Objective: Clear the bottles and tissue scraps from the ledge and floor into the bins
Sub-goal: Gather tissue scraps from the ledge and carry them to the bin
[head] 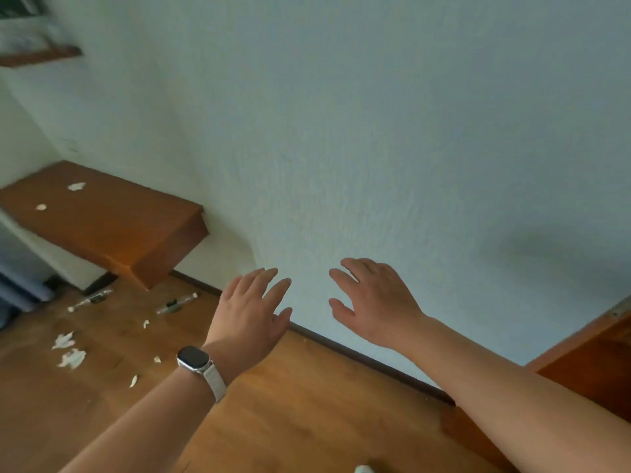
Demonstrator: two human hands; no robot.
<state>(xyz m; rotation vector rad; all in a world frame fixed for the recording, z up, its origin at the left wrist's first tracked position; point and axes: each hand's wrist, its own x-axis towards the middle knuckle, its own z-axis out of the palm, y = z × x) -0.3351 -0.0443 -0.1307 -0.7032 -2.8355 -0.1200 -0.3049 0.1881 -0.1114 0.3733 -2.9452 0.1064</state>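
nothing looks cleared yet, by my reckoning. two tissue scraps (76,186) lie on the ledge (112,230); two bottles (90,299) and more scraps lie on the floor (307,387) below it. the left hand (252,308) and right hand (372,302) hover near the wall (375,131), each grip wide and holding nothing, well apart from the litter. no bins are in sight. a watch (193,360) sits on the left wrist.

Both forearms are bare, and the left wrist wears a dark-faced smartwatch (193,359) on a pale strap.
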